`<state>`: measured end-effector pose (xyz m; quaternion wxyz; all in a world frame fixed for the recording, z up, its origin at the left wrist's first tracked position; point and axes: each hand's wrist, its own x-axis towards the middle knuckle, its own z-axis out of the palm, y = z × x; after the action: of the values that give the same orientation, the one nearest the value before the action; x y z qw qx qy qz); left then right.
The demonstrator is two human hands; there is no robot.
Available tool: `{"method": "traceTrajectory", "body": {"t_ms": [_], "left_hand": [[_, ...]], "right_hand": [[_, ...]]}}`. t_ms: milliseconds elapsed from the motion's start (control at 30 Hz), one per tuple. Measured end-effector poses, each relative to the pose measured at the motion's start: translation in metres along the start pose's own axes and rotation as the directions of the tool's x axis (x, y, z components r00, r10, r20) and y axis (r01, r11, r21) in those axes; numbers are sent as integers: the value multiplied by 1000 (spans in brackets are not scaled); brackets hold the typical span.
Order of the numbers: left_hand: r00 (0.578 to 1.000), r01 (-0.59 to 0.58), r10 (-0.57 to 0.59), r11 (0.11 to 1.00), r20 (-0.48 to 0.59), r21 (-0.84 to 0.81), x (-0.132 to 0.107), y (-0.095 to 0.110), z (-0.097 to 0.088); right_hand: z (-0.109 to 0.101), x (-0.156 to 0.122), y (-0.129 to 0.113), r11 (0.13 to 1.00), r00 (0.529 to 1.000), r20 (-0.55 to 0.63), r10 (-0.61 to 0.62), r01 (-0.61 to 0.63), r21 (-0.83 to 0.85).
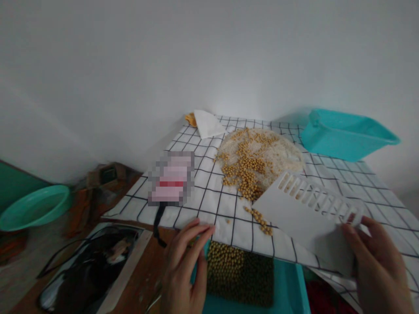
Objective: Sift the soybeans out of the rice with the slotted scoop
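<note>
The fingers of the right hand (376, 261) grasp the slotted end of the white scraper (304, 213), thumb on its upper face near the slots. The scraper lies tilted, its plain edge pointing toward the pile of soybeans and rice (258, 159) and stopping just beside a short trail of loose beans (260, 218). The fingers of the left hand (185, 270) are extended and released, holding nothing; the fingertips rest on the near edge of the checked cloth (212, 200), to the left of the scraper. Directly below that cloth edge, between the two hands, sits a teal tray (288, 283) holding sorted beans (240, 272), pale ones on the left and darker ones on the right. The cloth covers the surface; the pile lies on it beyond the scraper. A teal basin (347, 133) stands on the cloth well beyond the scraper, to its right. A folded white paper (207, 123) lies at the far left corner of the cloth, past the pile. A blurred card (170, 178) with a black strap lies left of the scraper. Farther left, off the cloth, a green bowl (32, 205) sits low beside the wall.
</note>
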<state>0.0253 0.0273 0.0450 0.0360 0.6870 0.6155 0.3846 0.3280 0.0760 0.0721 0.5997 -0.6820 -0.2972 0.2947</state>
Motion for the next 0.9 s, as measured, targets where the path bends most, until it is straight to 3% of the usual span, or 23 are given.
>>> {"method": "traceTrajectory", "body": {"t_ms": [200,433,900], "left_hand": [[1000,6,-5,999,29,-39,2,2,-2],[995,-63,62,998,78,16,7,2,-7],[995,-80,83,996,62,-37,8,0,-6]], "right_hand": [[2,0,1,1000,1000,20,-23,23,7],[0,-1,-5,996,996,45,81,-82,17],[-13,0,4,1000,994,112,-4,3,6]]}}
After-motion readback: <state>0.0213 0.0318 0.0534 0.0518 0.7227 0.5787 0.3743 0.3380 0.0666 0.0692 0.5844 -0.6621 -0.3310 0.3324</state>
